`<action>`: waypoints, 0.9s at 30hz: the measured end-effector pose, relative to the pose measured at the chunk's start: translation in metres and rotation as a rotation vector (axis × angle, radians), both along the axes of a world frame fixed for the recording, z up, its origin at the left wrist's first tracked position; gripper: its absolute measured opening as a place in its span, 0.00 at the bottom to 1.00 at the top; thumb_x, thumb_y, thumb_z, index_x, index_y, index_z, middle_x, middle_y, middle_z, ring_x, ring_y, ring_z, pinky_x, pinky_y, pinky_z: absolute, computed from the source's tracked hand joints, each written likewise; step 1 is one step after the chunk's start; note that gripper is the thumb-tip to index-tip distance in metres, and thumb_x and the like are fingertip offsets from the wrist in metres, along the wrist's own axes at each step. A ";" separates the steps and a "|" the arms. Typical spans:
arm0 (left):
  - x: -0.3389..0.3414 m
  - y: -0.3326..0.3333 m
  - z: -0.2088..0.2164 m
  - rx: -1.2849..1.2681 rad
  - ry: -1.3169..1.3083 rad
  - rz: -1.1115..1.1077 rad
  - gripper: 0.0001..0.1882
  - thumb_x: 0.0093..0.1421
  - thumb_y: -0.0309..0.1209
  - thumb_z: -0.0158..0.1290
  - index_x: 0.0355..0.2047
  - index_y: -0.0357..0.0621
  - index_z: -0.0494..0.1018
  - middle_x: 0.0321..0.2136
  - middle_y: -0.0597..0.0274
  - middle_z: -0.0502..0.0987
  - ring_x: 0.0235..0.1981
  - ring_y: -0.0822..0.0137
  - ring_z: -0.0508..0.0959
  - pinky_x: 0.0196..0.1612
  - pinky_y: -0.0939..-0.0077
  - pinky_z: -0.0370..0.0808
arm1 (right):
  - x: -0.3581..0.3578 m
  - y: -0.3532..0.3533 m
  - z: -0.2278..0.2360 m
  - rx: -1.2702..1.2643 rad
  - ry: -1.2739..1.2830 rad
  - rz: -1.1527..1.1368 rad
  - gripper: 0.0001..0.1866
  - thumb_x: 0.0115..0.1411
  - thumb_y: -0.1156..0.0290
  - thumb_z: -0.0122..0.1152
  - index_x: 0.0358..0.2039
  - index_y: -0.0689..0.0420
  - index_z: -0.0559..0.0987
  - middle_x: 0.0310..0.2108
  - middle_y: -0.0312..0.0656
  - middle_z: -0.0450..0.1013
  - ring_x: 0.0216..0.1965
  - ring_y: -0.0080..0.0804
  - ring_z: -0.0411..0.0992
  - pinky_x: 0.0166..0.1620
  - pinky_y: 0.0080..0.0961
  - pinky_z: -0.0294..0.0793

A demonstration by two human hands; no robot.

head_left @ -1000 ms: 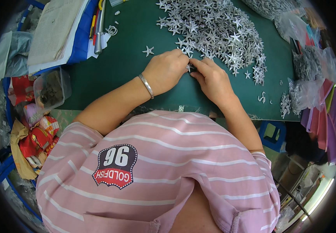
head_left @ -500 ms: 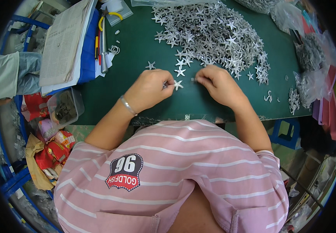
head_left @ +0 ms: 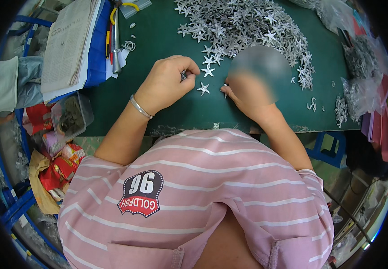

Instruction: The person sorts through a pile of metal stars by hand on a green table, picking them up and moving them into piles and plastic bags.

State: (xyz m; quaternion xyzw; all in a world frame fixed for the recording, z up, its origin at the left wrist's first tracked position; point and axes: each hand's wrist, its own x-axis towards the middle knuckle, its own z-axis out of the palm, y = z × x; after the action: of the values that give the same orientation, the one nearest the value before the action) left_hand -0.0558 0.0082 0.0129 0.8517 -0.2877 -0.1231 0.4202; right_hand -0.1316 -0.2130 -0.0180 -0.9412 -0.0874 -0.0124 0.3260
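Note:
Curled fingers of my left hand (head_left: 169,80) close on a small silver metal piece (head_left: 183,75), its outline mostly hidden. Beside those fingertips a single silver starfish charm (head_left: 204,88) lies flat on the green table, touched by neither hand. To its right is my right hand (head_left: 247,96), thumb and finger pinched on a tiny silver piece (head_left: 225,89); a round blur covers much of this hand. Just beyond, a few loose starfish trail from a large pile of silver starfish charms (head_left: 252,31).
On the left, a blue tray (head_left: 96,67) bears newspaper (head_left: 66,45), near yellow-handled pliers (head_left: 122,9) and a metal rod (head_left: 116,54). Silver hook-shaped bits (head_left: 311,105) and plastic bags of metal parts (head_left: 359,98) sit right. A clear tub (head_left: 75,116) stands left of the table.
My left hand has moved up and away from the starfish charm it was touching, which now lies alone. The right hand stays close by, still pinching. The view has shifted slightly.

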 end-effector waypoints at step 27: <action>-0.024 0.022 -0.022 -0.144 -0.144 0.067 0.06 0.49 0.18 0.60 0.27 0.36 0.74 0.28 0.58 0.74 0.29 0.62 0.75 0.32 0.75 0.73 | 0.029 -0.013 -0.008 1.183 0.433 -0.036 0.07 0.58 0.68 0.62 0.33 0.57 0.78 0.24 0.33 0.70 0.23 0.21 0.66 0.18 0.12 0.57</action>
State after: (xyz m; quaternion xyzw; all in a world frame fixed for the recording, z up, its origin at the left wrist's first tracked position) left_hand -0.0796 0.0302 -0.0089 0.8350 -0.2968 -0.0265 0.4625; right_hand -0.1027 -0.2258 -0.0265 -0.5843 0.0183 0.1267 0.8014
